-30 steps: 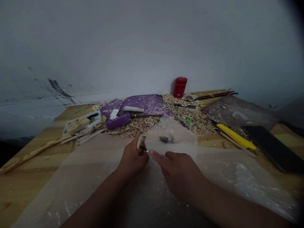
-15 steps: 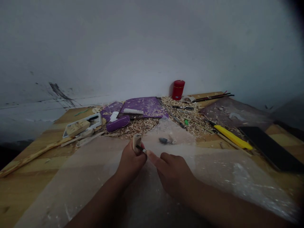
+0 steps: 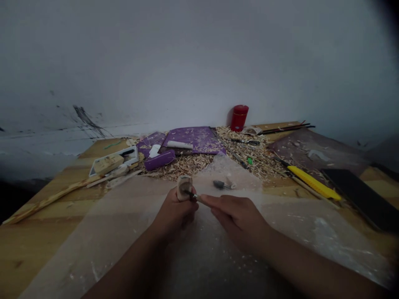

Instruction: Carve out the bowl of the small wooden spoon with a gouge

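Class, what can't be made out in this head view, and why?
Head view:
Wooden piece, lower part: hidden by the left hand.
Slim tool: handle end covered by the right hand; tip too small and dark to tell its shape.
Black slab, right end: cut off by the picture's edge.
Red canister, pale mark: too small to read.

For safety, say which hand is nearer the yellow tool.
Right. The right hand is to the left of the yellow tool; the left hand is farther left.
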Action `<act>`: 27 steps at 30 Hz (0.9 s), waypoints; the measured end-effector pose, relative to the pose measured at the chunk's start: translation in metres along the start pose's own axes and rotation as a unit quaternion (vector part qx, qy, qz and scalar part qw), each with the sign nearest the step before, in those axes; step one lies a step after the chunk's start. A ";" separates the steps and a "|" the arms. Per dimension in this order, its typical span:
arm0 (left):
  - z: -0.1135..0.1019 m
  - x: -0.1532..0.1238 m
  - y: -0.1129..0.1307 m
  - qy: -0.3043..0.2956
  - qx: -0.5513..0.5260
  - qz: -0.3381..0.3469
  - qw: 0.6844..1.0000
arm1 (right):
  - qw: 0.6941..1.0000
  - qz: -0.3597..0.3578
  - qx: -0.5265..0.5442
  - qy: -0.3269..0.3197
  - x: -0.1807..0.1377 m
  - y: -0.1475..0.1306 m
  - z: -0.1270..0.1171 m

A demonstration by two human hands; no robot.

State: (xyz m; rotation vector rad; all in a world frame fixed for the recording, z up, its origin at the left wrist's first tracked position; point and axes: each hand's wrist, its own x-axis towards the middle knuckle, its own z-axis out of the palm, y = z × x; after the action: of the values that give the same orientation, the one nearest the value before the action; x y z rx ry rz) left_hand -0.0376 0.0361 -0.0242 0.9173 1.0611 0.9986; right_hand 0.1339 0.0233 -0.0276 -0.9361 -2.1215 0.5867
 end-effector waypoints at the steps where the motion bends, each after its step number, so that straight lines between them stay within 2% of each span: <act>1: -0.001 0.000 0.000 -0.005 0.007 0.002 1.000 | 1.000 -0.003 -0.025 -0.016 0.000 -0.001 -0.003; 5: -0.006 0.002 0.000 -0.005 0.054 0.009 0.998 | 0.993 -0.002 -0.101 -0.063 -0.001 -0.005 -0.008; 9: -0.011 0.006 0.001 0.008 0.156 0.042 0.987 | 0.987 0.009 -0.131 -0.091 -0.001 -0.010 -0.012; 13: -0.012 0.005 0.003 0.018 0.294 0.105 0.950 | 0.984 0.033 -0.139 -0.111 -0.001 -0.018 -0.018; 17: -0.007 0.001 0.002 0.024 0.368 0.152 0.917 | 0.986 0.051 -0.095 -0.124 0.000 -0.023 -0.027; 21: -0.002 0.000 -0.001 0.053 0.385 0.147 0.910 | 0.986 0.059 -0.095 -0.126 0.000 -0.021 -0.028; 27: 0.001 0.002 -0.004 0.106 0.290 0.079 0.948 | 0.988 0.024 -0.134 -0.078 -0.006 -0.017 -0.007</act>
State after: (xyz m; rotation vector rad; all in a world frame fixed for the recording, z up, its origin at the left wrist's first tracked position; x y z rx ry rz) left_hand -0.0352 0.0364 -0.0281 1.4116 1.5267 0.9435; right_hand 0.1344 0.0091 -0.0153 -1.1221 -2.3661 0.4141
